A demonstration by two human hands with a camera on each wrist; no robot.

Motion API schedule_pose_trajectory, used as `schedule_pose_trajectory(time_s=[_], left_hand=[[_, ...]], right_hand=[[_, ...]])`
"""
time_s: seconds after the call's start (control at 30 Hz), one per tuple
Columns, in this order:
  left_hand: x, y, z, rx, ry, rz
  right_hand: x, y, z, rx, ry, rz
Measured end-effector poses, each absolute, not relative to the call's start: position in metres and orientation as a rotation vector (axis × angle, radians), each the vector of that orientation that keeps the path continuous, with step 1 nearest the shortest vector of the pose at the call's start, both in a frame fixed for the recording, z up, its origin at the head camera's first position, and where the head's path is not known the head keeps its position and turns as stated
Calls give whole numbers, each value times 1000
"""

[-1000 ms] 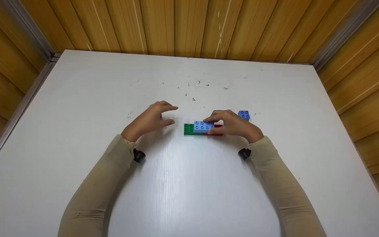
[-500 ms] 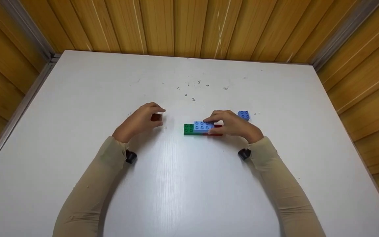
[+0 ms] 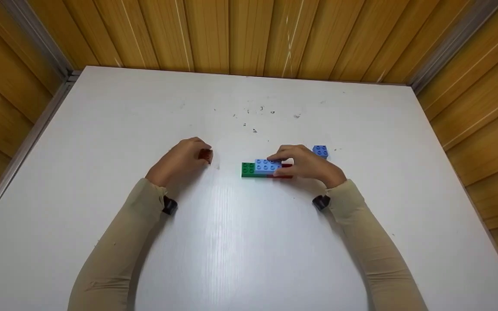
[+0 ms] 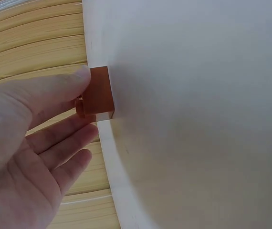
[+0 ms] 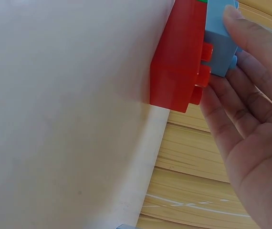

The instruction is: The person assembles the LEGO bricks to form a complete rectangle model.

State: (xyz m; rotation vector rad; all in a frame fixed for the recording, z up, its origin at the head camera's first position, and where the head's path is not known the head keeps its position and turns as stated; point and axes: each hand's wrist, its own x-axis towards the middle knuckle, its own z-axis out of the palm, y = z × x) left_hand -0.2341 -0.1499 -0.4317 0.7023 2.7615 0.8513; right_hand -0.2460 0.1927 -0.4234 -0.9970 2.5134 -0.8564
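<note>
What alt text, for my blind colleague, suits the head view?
A person's left hand pinches a small dark-red plastic brick; the right hand grips a light-blue rectangular plastic brick bridging a green plastic brick and a red plastic brick set end to end. A small blue four-stud plastic brick sits beyond the right hand on a white table.

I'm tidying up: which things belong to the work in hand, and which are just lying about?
In the work:
reddish-brown brick, pinched by the left hand
light blue brick, gripped by the right hand
green brick and red brick under it

Seemingly lying about:
blue brick, in neither hand, possibly for later
</note>
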Motion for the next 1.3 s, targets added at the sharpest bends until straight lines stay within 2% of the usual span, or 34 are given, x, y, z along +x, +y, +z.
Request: schedule_pose_trajectory(time_s=[1.0,1.3], left_hand=[[-237,-145,-432,631,2699,1027],[-239,-139,-432,683,2725,996]], right_hand=[[-246,193,-423,-991,2509,-872],[-246,193,-423,-991,2504,-884]])
